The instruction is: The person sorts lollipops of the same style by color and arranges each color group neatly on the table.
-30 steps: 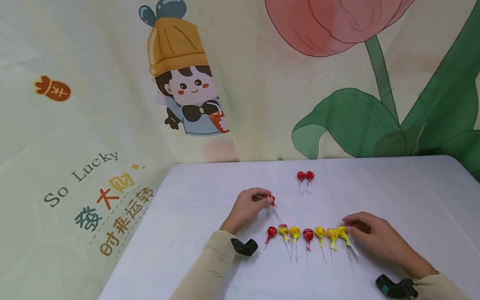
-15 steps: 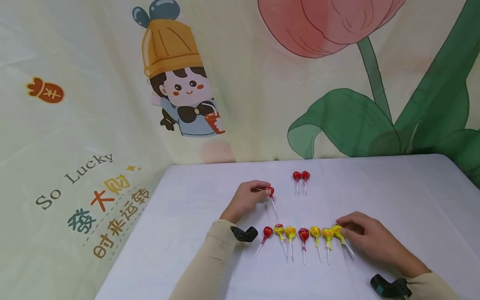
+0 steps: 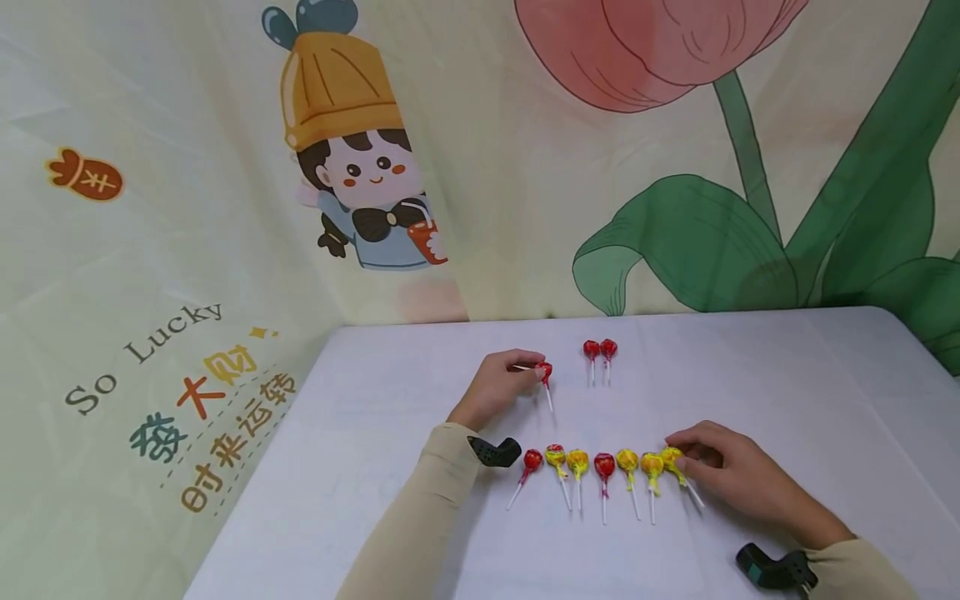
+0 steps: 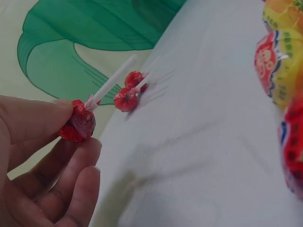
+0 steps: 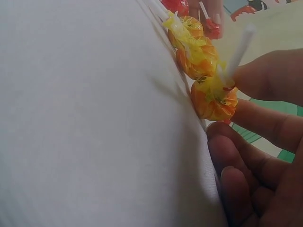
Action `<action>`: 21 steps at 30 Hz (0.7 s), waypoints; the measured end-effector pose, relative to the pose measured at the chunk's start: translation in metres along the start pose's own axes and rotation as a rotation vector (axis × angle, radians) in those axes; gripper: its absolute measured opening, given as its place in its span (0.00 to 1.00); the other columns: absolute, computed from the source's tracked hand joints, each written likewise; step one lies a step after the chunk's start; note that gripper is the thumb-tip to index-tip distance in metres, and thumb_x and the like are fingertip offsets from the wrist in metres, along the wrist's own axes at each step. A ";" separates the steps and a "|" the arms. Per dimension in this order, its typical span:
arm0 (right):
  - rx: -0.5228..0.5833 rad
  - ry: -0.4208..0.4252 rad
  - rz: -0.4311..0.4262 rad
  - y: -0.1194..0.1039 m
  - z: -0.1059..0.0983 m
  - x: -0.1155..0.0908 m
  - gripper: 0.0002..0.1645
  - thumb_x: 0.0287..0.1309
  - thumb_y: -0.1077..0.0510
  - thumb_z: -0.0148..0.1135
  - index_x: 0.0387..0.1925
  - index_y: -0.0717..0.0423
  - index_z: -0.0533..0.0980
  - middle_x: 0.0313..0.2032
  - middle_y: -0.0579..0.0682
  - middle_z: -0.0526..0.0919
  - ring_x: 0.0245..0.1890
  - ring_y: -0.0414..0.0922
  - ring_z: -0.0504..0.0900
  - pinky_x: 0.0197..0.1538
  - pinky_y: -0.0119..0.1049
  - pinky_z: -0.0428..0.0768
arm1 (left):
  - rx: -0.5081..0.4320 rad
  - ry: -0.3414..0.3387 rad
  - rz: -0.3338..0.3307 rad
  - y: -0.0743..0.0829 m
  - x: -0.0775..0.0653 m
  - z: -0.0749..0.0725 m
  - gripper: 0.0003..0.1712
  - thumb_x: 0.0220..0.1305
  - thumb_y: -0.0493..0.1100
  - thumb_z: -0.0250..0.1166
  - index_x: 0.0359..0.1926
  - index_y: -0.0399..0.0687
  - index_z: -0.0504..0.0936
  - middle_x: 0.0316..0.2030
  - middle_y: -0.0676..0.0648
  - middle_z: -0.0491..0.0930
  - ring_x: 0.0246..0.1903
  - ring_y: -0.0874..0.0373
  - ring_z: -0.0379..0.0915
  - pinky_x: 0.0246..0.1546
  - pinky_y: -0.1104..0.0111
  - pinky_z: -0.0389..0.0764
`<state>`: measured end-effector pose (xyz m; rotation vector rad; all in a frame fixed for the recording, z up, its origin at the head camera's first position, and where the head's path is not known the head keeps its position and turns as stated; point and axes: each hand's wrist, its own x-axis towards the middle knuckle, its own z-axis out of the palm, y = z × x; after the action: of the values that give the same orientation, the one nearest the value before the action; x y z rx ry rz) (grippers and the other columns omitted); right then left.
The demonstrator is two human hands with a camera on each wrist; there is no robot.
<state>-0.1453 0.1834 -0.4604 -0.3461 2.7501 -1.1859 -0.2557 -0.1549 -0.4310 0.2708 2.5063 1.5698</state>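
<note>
My left hand [image 3: 498, 383] pinches a red-wrapped lollipop [image 3: 544, 372] by its candy head, between thumb and fingers. The left wrist view has this lollipop's white stick [image 4: 115, 80] pointing up and away from the fingers. At the right end of a row of lollipops, my right hand [image 3: 738, 471] pinches a yellow lollipop [image 5: 214, 100], thumb by the base of its stick. Beside it in the row lie more yellow lollipops [image 3: 652, 467], a red one [image 3: 604, 467], a red-and-yellow one [image 3: 556, 456] and, at the left end, another red one [image 3: 532, 461].
Two red lollipops [image 3: 600, 348] lie side by side farther back on the white table [image 3: 810, 375]. Behind the table hangs a printed cloth [image 3: 510, 208] with a cartoon figure and a large flower. Black wrist devices [image 3: 495, 452] sit at both sleeves.
My left hand has moved away from the row, toward the back of the table, carrying the red lollipop. The right hand stays at the row's right end. The head view has shifted slightly.
</note>
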 end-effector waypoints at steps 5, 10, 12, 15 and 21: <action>-0.006 0.002 -0.011 0.000 -0.001 -0.001 0.16 0.61 0.54 0.69 0.51 0.51 0.82 0.42 0.43 0.80 0.38 0.43 0.74 0.38 0.30 0.77 | 0.005 0.000 -0.011 0.003 0.008 0.003 0.16 0.67 0.49 0.67 0.54 0.55 0.86 0.42 0.58 0.86 0.44 0.57 0.79 0.46 0.60 0.77; -0.035 0.007 0.001 0.002 -0.004 -0.001 0.17 0.61 0.54 0.69 0.51 0.51 0.82 0.41 0.43 0.79 0.38 0.43 0.74 0.38 0.30 0.77 | 0.013 0.004 -0.027 0.009 0.021 0.010 0.13 0.68 0.48 0.66 0.52 0.58 0.86 0.43 0.56 0.85 0.44 0.56 0.78 0.46 0.61 0.78; -0.036 0.008 0.003 0.003 -0.006 0.000 0.16 0.61 0.54 0.69 0.51 0.50 0.82 0.41 0.43 0.79 0.38 0.43 0.74 0.38 0.30 0.76 | 0.031 0.013 -0.021 0.011 0.026 0.012 0.12 0.68 0.47 0.67 0.51 0.57 0.87 0.43 0.55 0.85 0.44 0.56 0.78 0.45 0.61 0.78; -0.010 -0.004 -0.009 0.003 -0.007 0.000 0.17 0.62 0.55 0.68 0.52 0.50 0.82 0.42 0.43 0.79 0.38 0.43 0.74 0.39 0.30 0.77 | 0.078 0.025 -0.021 0.013 0.031 0.014 0.11 0.67 0.45 0.67 0.50 0.56 0.87 0.43 0.54 0.84 0.44 0.56 0.77 0.44 0.61 0.79; 0.058 -0.032 -0.005 0.001 -0.005 -0.001 0.17 0.61 0.54 0.70 0.52 0.51 0.82 0.42 0.44 0.79 0.40 0.44 0.74 0.40 0.30 0.77 | 0.084 0.027 -0.054 0.010 0.037 0.016 0.11 0.67 0.46 0.66 0.49 0.58 0.87 0.44 0.56 0.83 0.43 0.54 0.76 0.41 0.62 0.80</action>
<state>-0.1454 0.1880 -0.4577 -0.3622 2.6832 -1.2466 -0.2866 -0.1278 -0.4309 0.1932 2.5812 1.4601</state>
